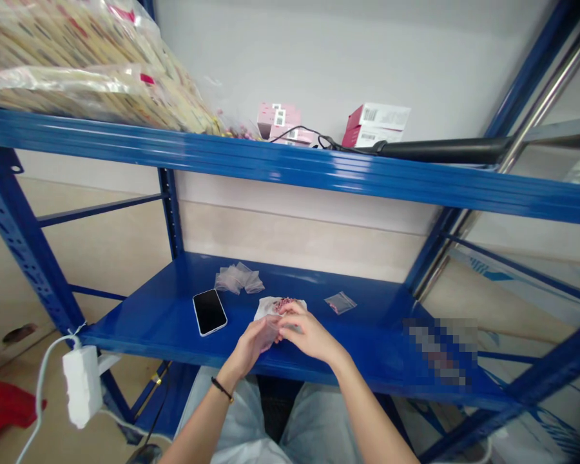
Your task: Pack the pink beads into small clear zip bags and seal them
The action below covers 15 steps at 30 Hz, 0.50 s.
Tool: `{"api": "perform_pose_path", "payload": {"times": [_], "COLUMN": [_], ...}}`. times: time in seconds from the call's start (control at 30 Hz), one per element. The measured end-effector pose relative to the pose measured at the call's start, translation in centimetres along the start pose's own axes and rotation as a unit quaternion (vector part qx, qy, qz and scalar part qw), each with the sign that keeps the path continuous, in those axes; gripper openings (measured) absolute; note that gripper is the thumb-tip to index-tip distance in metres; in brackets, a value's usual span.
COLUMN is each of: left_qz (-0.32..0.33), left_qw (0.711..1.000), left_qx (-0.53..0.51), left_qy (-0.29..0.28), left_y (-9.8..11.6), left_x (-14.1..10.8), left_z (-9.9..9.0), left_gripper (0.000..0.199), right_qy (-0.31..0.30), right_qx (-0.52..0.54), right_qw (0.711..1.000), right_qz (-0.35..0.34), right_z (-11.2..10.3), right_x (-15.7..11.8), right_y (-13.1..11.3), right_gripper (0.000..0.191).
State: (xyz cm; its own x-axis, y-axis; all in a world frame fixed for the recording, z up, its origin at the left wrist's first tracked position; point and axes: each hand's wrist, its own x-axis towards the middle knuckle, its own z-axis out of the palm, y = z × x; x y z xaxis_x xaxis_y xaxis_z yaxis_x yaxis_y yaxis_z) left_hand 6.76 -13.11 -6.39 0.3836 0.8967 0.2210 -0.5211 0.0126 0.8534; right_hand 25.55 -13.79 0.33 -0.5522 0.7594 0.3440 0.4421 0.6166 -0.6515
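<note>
A small clear plastic bag [269, 330] is pinched between the thumb and fingers of the left hand [249, 343]. The fingers of the right hand [312, 334] are bent and slightly parted at the bag's side; whether anything is gripped by them cannot be told. The bag is held just above the front part of a blue metal shelf [377, 341]; it looks thin, see-through and faintly pinkish, and its contents cannot be made out. Just beyond the fingers, a heap of tiny pink pieces [285, 301] is carried by a white sheet [265, 307], partly covered by the hands. To the right, a zip bag [340, 303] is seen lying flat, with a few pink pieces inside. Behind and to the left, loosely overlapping clear bags [239, 278] are piled near a dark-screened phone [209, 312]. On the upper shelf [251, 154], pink-and-white boxes [279, 119] are stacked.
</note>
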Motion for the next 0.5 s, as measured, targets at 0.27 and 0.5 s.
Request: {"api": "perform_pose_path", "payload": {"times": [0.27, 0.5], "left_qz": [0.123, 0.162], "left_qw": [0.890, 0.862], "left_qx": [0.437, 0.481], "left_qy": [-0.049, -0.006], "left_y": [3.1, 4.8], "left_x": [-5.1, -7.0], "left_z": [2.2, 2.5], "left_gripper": [0.026, 0.019], "right_qy": [0.013, 0.107], "right_qx": [-0.039, 0.029], "right_qw": [0.998, 0.992], "right_qz": [0.038, 0.063], "right_z": [1.3, 1.0], "right_x": [-6.4, -7.0], "right_y": [-3.9, -6.1], "right_gripper": [0.016, 0.011]}}
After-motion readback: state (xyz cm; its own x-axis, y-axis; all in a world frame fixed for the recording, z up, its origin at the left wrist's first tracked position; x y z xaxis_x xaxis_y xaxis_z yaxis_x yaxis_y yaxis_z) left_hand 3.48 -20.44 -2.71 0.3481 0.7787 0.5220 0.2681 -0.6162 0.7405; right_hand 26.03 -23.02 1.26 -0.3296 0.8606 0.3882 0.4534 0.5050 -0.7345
